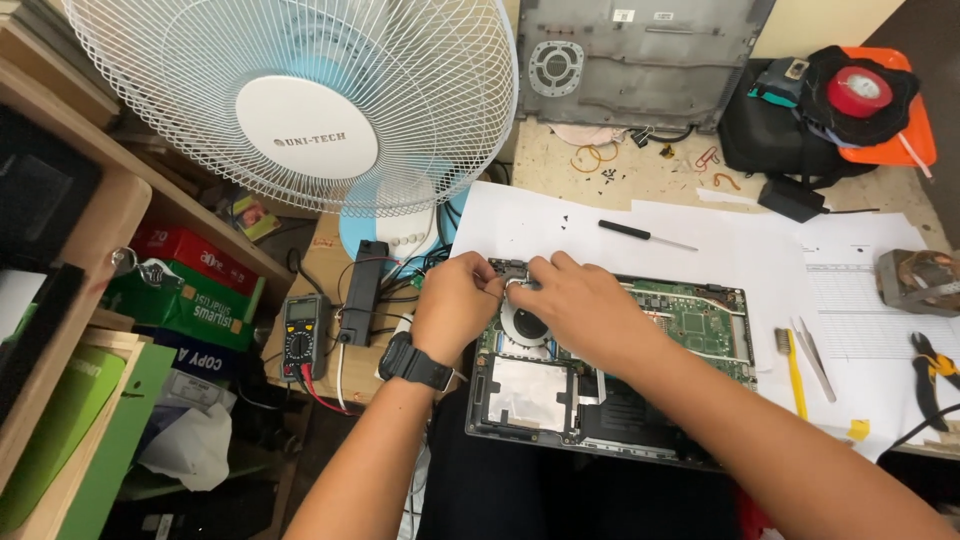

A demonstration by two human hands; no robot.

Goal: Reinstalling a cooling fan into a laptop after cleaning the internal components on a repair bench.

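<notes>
Closest to the camera are the two forearms coming up from the bottom edge, the left one wearing a black watch (pixel 415 366). Both reach to the far-left corner of an opened laptop (pixel 610 390) lying bottom-up on white paper (pixel 720 245), with its cooling fan (pixel 524 325) showing just below the hands.

The left hand (pixel 455 300) is curled up with fingertips pinched together right at the laptop's top-left corner. It looks closed on something small, but I can't tell what (fingers hide it). The right hand (pixel 575 300) is also bent tight, fingertips meeting the left ones at the same spot above the fan; whatever it's gripping is too small to make out.

The green board (pixel 700 320) sits to the right of the fan, and a silver plate (pixel 527 390) is below it.

Other stuff around: a screwdriver (pixel 645 235) on the paper beyond the laptop, a yellow brush (pixel 790 370) and tweezers (pixel 815 358) just right of it, pliers (pixel 932 372) at the far right. A multimeter (pixel 303 335) sits left of the hands, with a big desk fan (pixel 310 110) behind it. The laptop's grey cover (pixel 640 60) leans at the back, next to a black bag (pixel 790 130) with red tape (pixel 858 92) on top.
</notes>
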